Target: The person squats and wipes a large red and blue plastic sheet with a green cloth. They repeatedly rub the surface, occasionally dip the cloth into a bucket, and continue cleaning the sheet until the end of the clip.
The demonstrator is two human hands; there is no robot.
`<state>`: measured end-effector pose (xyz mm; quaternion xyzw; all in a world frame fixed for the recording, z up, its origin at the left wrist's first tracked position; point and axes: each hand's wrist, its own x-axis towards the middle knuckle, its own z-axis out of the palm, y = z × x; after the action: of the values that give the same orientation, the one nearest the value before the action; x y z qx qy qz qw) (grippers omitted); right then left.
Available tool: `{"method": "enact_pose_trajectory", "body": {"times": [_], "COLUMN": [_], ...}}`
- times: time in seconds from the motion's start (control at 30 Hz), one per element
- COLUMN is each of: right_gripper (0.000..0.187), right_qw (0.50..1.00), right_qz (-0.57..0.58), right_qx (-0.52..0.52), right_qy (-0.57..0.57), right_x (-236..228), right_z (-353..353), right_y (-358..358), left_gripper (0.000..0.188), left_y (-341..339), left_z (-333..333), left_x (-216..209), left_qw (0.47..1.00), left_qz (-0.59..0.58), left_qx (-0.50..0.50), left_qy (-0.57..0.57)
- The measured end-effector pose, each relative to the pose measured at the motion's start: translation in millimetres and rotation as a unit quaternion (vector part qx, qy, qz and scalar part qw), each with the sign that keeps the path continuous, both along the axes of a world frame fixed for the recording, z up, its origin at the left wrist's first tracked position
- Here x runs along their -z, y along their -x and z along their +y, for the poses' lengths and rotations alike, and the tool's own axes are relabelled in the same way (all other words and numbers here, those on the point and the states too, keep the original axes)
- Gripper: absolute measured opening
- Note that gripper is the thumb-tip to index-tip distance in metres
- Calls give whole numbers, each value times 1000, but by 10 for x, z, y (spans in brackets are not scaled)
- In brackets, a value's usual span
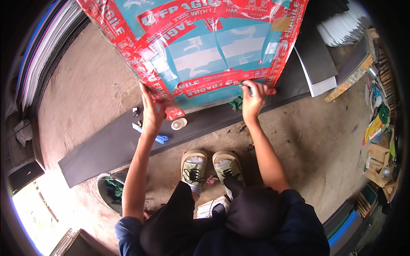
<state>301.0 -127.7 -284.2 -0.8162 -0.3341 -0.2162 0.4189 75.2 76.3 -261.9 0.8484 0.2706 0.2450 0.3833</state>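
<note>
A large flat package (200,59), teal with bands of red and white printed tape under clear wrap, stands in front of me, tilted. My left hand (151,115) grips its lower left corner, the fingers along the side edge and the thumb toward the front. My right hand (254,97) is closed near its lower right part, with the fingertips against the taped surface. A small dark piece shows at those fingertips, too small to name. A blue-handled utility knife (160,139) and a round whitish piece (179,123) lie below the package, beside my left hand.
A long dark sheet (102,147) lies on the concrete floor under the package. Green scrap (235,103) sits by its lower edge. Stacked sheets (47,51) stand at left, white sheets (344,25) at far right. A bucket (104,192) is at lower left; shelves (380,158) line the right.
</note>
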Motion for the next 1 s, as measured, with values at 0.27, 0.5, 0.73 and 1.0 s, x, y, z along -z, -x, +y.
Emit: {"method": "enact_pose_trajectory", "body": {"times": [0.27,0.5,0.73,1.0], "right_gripper": [17,21,16,14], "right_qw": [979,992,994,996], "right_qz": [154,31,56,50], "right_qx": [-78,-120,43,-7], "right_qy": [-110,-20,-81,-67], "right_x": [218,87,88,94], "right_z": [263,293,219,184], "right_y": [584,504,269,251], "left_gripper": [88,88,89,91], "left_y": [-22,-25,-30,11], "left_z": [-6,21,-25,31], "left_x": [13,11,-16,17], "left_qw": [997,1000,1000,1000], "left_qz": [9,-8,1,9], "left_qx": [4,15,-1,-1], "left_qy": [-71,-20,-26,-24]}}
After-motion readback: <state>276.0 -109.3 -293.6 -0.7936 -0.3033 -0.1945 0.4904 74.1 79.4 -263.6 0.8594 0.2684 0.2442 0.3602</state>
